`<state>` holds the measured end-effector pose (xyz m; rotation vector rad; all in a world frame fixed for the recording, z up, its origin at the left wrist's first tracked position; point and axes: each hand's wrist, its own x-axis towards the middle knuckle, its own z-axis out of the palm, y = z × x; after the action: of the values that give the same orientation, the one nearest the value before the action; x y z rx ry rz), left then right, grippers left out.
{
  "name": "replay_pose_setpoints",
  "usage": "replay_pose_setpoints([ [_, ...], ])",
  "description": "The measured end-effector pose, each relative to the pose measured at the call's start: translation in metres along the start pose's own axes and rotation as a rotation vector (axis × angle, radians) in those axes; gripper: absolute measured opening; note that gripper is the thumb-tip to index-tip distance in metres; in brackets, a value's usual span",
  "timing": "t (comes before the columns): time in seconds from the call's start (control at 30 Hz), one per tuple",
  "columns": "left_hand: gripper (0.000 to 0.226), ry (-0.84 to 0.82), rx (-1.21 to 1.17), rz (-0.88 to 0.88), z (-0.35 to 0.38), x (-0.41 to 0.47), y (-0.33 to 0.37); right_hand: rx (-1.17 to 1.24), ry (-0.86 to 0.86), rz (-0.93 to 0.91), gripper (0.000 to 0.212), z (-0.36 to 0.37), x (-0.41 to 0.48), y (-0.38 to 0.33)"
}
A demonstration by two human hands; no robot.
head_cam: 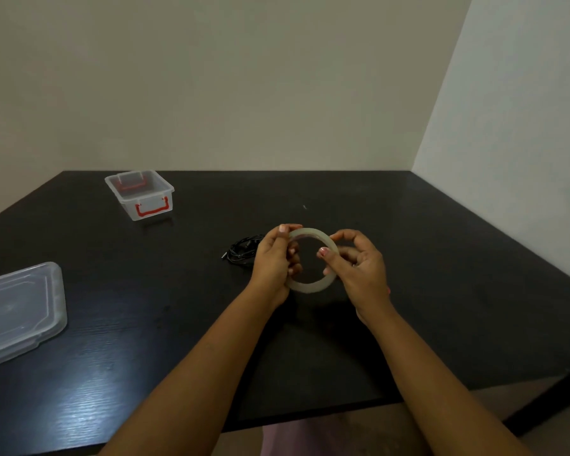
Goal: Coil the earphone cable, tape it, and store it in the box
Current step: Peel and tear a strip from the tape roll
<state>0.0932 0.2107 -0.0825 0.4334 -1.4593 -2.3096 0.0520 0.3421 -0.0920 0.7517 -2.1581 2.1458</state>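
Note:
Both hands hold a clear tape roll upright above the middle of the black table. My left hand grips the roll's left side, fingers curled through its hole. My right hand pinches the right rim with thumb and fingertips. A coiled black earphone cable lies on the table just left of my left hand, partly hidden by it. The clear plastic box with red latches stands open at the far left.
The box's clear lid lies flat at the table's left edge. Walls close off the back and right sides. The table's front edge runs under my forearms.

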Motion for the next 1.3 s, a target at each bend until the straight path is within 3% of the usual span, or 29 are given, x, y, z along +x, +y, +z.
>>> replay_pose_setpoints([
  [0.2, 0.033, 0.102, -0.088, -0.010, 0.001, 0.002, -0.001, 0.041, -0.013, 0.002, 0.025, 0.002, -0.004, -0.002],
  [0.37, 0.028, 0.249, -0.316, -0.053, -0.002, 0.007, 0.007, 0.043, -0.113, -0.084, 0.021, 0.008, -0.014, -0.004],
  [0.5, 0.022, 0.203, -0.311, -0.092, 0.001, 0.004, 0.006, 0.060, -0.121, -0.083, 0.018, 0.015, -0.016, -0.004],
  [0.63, 0.021, 0.062, -0.014, 0.004, -0.001, 0.004, -0.003, 0.230, -0.089, 0.099, 0.014, 0.009, -0.011, -0.010],
  [0.77, 0.020, -0.044, 0.224, 0.097, -0.002, 0.004, -0.009, 0.435, -0.296, 0.272, 0.019, 0.006, -0.010, -0.012],
  [0.83, 0.018, -0.038, 0.329, 0.152, -0.001, 0.002, -0.013, 0.435, -0.382, 0.280, 0.024, 0.007, -0.010, -0.011],
  [0.93, 0.017, 0.075, 0.542, 0.253, -0.003, 0.005, -0.018, 0.422, -0.369, 0.248, 0.024, 0.007, -0.009, -0.010],
  [1.03, 0.029, 0.158, 0.860, 0.544, -0.006, 0.005, -0.015, 0.400, -0.380, 0.242, 0.024, 0.007, -0.008, -0.010],
  [1.1, 0.041, 0.118, 1.118, 0.884, -0.006, 0.004, -0.013, 0.359, -0.419, 0.231, 0.022, 0.007, -0.011, -0.012],
  [1.17, 0.039, 0.053, 1.273, 1.049, -0.009, 0.004, -0.012, 0.335, -0.427, 0.228, 0.022, 0.007, -0.012, -0.014],
  [1.3, 0.031, 0.021, 1.341, 0.885, -0.012, 0.005, -0.009, 0.329, -0.432, 0.244, 0.027, 0.005, -0.010, -0.013],
])
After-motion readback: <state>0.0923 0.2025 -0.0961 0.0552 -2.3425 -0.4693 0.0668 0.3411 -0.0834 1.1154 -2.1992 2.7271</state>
